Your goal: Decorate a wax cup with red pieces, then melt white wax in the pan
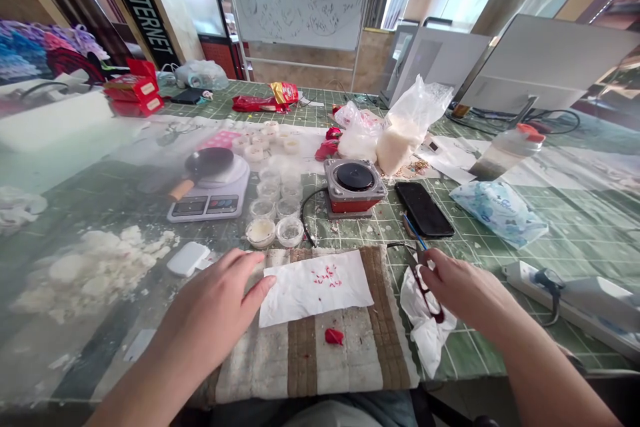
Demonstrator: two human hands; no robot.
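My left hand (217, 307) lies flat with fingers spread on a striped cloth mat (320, 353), its thumb touching the left edge of a white paper (315, 287) marked with red flecks. A small red wax piece (334, 336) sits on the mat below the paper. My right hand (457, 287) is closed on dark-handled scissors (427, 283) over a crumpled white tissue (425, 327) at the mat's right edge.
Behind the mat stand a small red heater (354, 185), a black phone (424, 208), several little clear cups (275, 213) and a kitchen scale (210, 190) bearing a black pan. White wax crumbs (100, 263) lie left; a power strip (575, 293) and tissue pack (500, 210) right.
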